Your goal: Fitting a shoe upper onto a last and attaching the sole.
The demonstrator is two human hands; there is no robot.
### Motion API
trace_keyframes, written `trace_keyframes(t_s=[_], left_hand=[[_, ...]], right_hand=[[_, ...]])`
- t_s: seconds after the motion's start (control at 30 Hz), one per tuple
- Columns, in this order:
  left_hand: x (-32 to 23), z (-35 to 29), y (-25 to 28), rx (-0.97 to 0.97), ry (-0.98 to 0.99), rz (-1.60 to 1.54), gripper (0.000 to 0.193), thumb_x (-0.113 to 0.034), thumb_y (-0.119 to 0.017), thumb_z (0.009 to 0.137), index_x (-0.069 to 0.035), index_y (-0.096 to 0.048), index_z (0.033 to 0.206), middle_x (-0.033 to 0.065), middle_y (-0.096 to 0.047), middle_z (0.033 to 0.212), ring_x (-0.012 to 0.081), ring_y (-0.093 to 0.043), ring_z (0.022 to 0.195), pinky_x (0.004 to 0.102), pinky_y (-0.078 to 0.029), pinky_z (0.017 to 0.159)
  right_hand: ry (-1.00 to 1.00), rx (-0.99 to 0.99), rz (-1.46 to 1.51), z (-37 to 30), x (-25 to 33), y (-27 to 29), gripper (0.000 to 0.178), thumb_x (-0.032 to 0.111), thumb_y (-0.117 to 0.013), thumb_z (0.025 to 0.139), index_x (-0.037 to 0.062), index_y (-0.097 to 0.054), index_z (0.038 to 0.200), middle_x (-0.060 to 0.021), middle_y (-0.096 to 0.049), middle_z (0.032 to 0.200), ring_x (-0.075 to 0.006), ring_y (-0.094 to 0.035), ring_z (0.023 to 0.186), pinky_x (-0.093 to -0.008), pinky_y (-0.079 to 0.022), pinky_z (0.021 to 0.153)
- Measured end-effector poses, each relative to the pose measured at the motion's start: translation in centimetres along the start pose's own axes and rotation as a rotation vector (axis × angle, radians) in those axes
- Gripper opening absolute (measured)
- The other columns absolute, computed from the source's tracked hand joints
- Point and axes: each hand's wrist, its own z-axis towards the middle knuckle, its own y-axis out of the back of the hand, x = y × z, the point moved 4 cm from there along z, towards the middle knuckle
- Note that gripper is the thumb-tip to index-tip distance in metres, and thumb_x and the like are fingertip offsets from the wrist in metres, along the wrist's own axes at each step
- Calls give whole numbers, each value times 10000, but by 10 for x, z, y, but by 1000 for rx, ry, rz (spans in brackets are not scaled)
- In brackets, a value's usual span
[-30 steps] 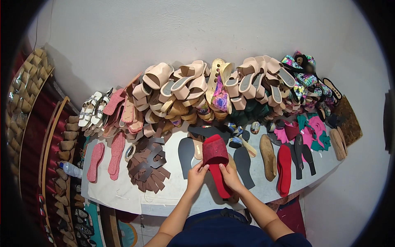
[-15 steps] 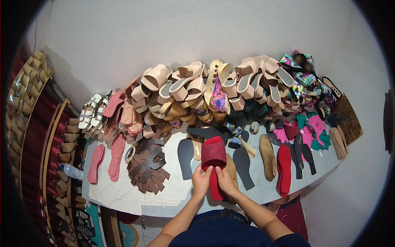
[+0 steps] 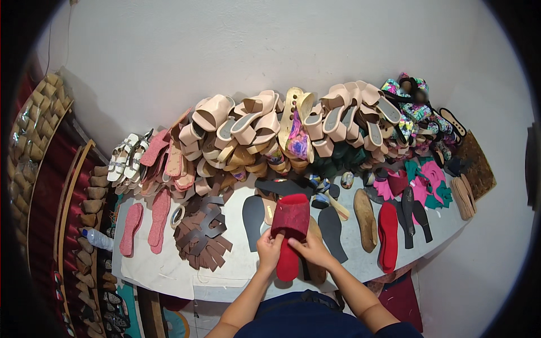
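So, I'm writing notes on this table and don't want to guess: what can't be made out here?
In the head view:
Underside of the red slipper: turned away from the camera.
Middle of the tan shoe form: covered by the right hand.
Shapes of the dark green pieces: mostly hidden by the pale pink sandals.
Leftmost bagged tan pieces: cut off by the dark fisheye rim.

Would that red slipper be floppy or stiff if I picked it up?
The red slipper would probably feel fairly stiff: its sole sticks out past the left hand and right hand without visibly drooping. Its wide strap might squash if pressed, since it arches above the sole. It likely wouldn't roll; the sole looks flat.
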Motion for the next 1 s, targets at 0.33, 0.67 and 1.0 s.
trace_keyframes(t_s=[0.33,0.67,1.0], left_hand=[[8,-13,-7,167,53,-125,214,-72,-547,810,25,-507,996,87,-581,919,128,-562,804,260,-458,717],[20,-34,-30,316,634,-405,254,-86,-514,820,6,-490,1056,101,-578,946,169,-585,805,290,-486,700],[18,-39,-38,326,797,-415,222,-113,-486,834,-21,-481,1036,92,-576,909,166,-586,751,278,-488,638]], right_hand=[[-73,-31,1133,8,-6,36,455,326,-302,894,6,-351,1214,-112,-444,1180,-177,-435,1087,-292,-333,920],[164,5,1300,52,5,41,610,486,-133,888,-1,-499,900,-103,-529,789,-196,-510,821,-316,-388,810],[291,-43,1307,67,-6,38,733,569,-13,843,87,-378,430,-52,-405,408,-171,-423,488,-299,-361,801]])
